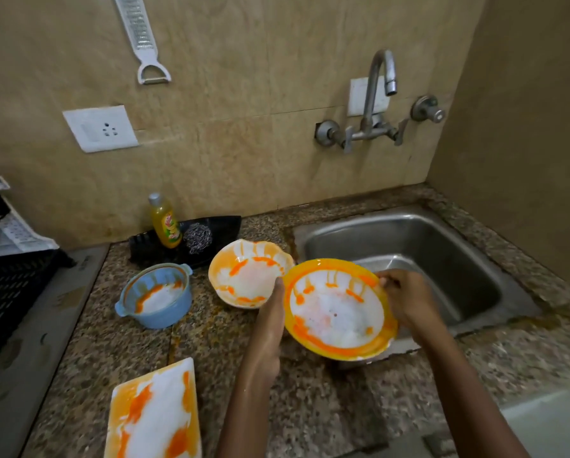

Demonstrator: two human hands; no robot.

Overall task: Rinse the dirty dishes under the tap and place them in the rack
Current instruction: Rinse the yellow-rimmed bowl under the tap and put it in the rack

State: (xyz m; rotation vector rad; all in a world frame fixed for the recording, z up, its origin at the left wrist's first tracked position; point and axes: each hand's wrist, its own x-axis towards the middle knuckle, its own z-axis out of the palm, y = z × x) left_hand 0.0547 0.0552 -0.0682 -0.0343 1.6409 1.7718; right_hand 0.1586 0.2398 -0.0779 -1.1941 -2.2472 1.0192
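Tabletop [310,408]: speckled granite. Sink [442,246]: steel, set at right under a wall tap [381,94]. Rack [9,292]: black, at far left. Yellow plate [338,309]: smeared orange, held tilted over the sink's near-left edge, its rim gripped by the left hand [268,328] and the right hand [406,300]. White tray [154,414], scalloped bowl [249,274], blue pot [156,294]: soiled, resting on the tabletop left of the sink.

Two bare forearms, wet left hand [266,328], no sleeves.
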